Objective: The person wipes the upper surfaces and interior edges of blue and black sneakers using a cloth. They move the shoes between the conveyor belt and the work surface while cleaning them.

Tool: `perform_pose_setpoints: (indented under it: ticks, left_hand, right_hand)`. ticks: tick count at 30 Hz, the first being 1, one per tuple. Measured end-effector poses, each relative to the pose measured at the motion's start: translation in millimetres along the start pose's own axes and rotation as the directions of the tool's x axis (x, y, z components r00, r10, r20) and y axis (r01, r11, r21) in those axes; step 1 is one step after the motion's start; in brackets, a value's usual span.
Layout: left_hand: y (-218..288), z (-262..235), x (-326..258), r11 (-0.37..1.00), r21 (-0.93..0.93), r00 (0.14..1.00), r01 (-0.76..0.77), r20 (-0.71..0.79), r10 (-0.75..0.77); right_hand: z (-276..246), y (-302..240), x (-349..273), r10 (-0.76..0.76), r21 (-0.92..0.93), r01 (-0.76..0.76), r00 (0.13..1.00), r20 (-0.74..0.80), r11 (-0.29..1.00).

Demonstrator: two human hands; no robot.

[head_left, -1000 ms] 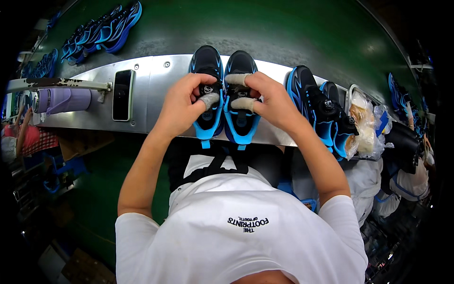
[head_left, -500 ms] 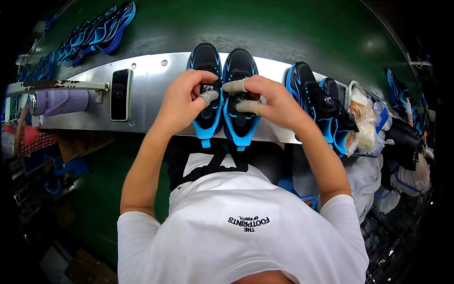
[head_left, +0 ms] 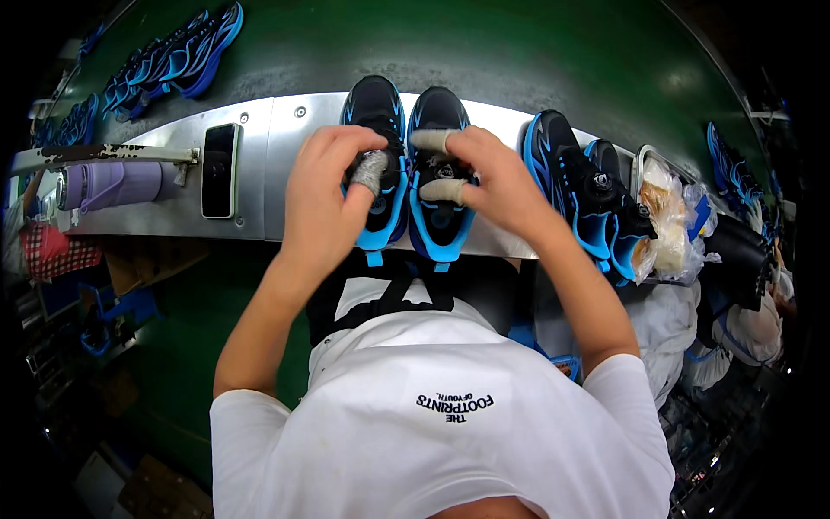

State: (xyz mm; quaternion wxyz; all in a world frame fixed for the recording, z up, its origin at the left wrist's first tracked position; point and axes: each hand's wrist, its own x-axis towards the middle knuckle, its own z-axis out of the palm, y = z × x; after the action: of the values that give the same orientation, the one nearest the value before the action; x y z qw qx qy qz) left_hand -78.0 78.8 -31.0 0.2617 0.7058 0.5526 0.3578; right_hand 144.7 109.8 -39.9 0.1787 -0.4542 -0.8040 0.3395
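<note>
Two black-and-blue sneakers stand side by side before me, toes pointing away and bright blue heel collars toward me. My left hand (head_left: 331, 177) is closed over the tongue of the left sneaker (head_left: 375, 104), its grey-wrapped thumb close to the index finger. What lies under those fingertips is hidden. Over the right sneaker (head_left: 439, 112), my right hand (head_left: 488, 177) has its thumb and index finger apart, both in beige finger covers. A round lacing dial (head_left: 445, 171) shows between them. The fingers rest on or just above the upper.
A metal ledge (head_left: 285, 208) borders a green work surface (head_left: 484, 52). Left lie a phone (head_left: 220, 171) and a purple bottle (head_left: 121, 186). Another pair of sneakers (head_left: 562, 164) and a tray of plastic-wrapped items (head_left: 666, 216) stand right. More sneakers (head_left: 177, 65) line the far left.
My left hand has shifted slightly, its thumb now covering where the left sneaker's dial showed. My right fingers have spread a little, and the right dial is more visible.
</note>
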Motion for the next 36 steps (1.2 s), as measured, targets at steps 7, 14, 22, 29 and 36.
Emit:
perform_pose_setpoints:
  ticks: [7, 14, 22, 29, 36]
  left_hand:
    - [30, 36, -41, 0.231, -0.441, 0.497, 0.867, 0.785, -0.37]
    - [29, 51, -41, -0.177, -0.646, 0.548, 0.743, 0.738, -0.393]
    - [33, 64, -42, -0.182, -0.688, 0.575, 0.702, 0.699, -0.425]
    - [33, 66, -41, -0.173, -0.677, 0.575, 0.716, 0.711, -0.403]
    - [33, 65, -42, -0.165, -0.66, 0.548, 0.733, 0.716, -0.431]
  right_hand:
    - [-4, 0, 5, -0.031, 0.102, 0.021, 0.994, 0.101, 0.995]
    - [-12, 12, 4, -0.085, 0.4, 0.004, 0.979, 0.186, 0.916]
    - [-11, 0, 3, -0.025, 0.453, -0.026, 0.994, 0.107, 0.891]
    - [8, 5, -6, -0.073, 0.108, 0.074, 0.997, -0.013, 0.991]
    - [-3, 18, 4, -0.185, 0.448, 0.115, 0.976, 0.115, 0.886]
